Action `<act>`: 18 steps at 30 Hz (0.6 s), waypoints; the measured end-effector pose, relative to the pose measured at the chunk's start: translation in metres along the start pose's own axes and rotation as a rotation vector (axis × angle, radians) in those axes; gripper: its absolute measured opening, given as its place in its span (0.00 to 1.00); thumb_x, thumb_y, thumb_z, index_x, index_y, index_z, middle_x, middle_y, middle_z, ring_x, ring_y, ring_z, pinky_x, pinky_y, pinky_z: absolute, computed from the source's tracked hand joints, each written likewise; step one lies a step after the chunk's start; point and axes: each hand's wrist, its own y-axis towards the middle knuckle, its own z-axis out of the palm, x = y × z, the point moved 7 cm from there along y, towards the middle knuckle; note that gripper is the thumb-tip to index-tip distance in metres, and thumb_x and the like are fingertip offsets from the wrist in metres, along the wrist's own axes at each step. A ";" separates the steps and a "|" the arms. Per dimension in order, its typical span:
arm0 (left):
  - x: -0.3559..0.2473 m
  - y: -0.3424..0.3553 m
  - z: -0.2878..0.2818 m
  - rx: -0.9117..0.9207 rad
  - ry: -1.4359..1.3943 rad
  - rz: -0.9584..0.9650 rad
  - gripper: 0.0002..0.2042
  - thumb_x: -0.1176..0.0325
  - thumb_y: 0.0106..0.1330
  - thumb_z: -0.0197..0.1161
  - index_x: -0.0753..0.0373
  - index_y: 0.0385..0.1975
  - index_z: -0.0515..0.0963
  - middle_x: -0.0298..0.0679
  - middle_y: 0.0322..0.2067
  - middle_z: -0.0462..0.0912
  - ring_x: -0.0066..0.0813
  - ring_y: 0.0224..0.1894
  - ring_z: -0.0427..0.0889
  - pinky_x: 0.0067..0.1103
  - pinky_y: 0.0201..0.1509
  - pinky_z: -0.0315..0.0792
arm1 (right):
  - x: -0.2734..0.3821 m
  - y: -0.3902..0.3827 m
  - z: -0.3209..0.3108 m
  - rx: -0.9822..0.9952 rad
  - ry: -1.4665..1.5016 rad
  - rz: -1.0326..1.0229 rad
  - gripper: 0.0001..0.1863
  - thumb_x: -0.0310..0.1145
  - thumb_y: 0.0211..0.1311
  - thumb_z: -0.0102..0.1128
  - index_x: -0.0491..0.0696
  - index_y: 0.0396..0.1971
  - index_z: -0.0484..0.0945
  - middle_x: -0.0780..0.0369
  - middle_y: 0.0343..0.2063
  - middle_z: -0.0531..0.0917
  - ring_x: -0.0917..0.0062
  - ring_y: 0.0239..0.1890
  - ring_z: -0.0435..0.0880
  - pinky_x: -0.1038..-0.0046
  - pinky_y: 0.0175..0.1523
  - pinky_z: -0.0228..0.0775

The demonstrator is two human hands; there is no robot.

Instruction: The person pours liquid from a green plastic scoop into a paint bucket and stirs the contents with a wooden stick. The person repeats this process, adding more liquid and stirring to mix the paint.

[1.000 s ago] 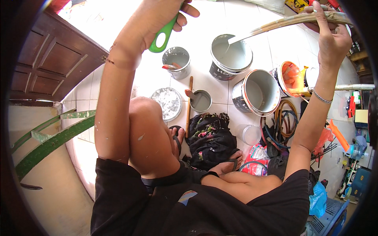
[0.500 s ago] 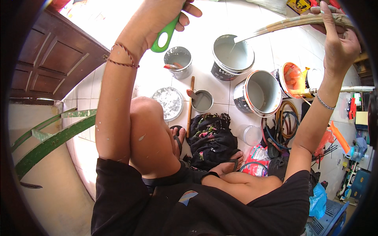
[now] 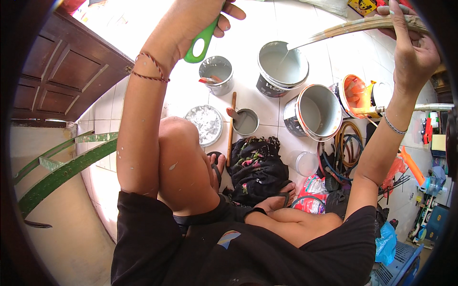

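Observation:
At the top edge my left hand is closed round a tool with a green plastic handle. The handle has a hole at its end; the tool's head is out of sight. My right hand, high at the right, grips a long pale wooden stick with fibrous-looking streaks. Its whitish tip reaches over a big bucket of grey paint, and a thin strand hangs from the tip into it. Close by stand a second bucket of grey paint and a smaller pail with a brush inside.
Between my feet lies a black flowered cloth. A small tin, a white-smeared lid and a wooden rod lie before me. Orange-stained bucket and coiled hoses are at right; a green-painted frame is at left.
My right hand and the stick have shifted slightly to the right, the tip still over the bucket. My left hand has barely moved.

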 end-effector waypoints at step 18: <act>0.012 0.013 -0.003 0.002 -0.027 -0.029 0.20 0.54 0.77 0.51 0.69 0.51 0.68 0.41 0.32 0.81 0.21 0.22 0.74 0.18 0.23 0.72 | 0.003 0.000 0.002 -0.011 0.045 0.003 0.04 0.28 0.66 0.63 0.44 0.37 0.79 0.61 0.23 0.84 0.78 0.26 0.84 0.78 0.36 0.78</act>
